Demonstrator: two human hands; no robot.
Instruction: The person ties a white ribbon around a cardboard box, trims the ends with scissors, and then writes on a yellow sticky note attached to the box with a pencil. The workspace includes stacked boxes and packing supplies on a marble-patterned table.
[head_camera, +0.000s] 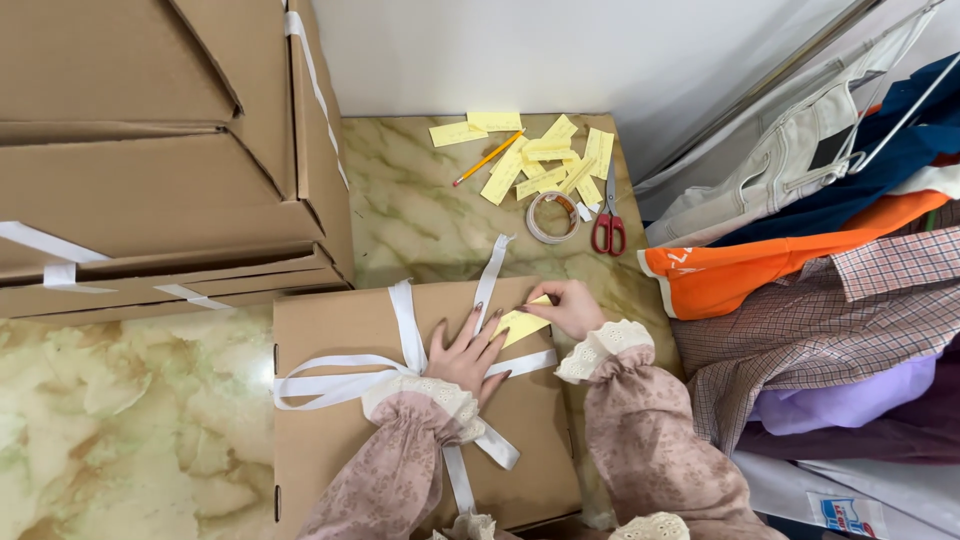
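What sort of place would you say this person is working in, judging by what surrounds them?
Probably a small clothing packing area: stacked cardboard boxes, hanging garments, and a ribbon-tied box under both hands on the marble-patterned surface.

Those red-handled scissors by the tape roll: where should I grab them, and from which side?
Take the scissors by the red loops, the end nearest the box. The blades point away toward the yellow slips, and the tape roll lies close on their left, so probably come in from the near right.

Scissors (608, 228), tape roll (553, 217), pencil (487, 159)
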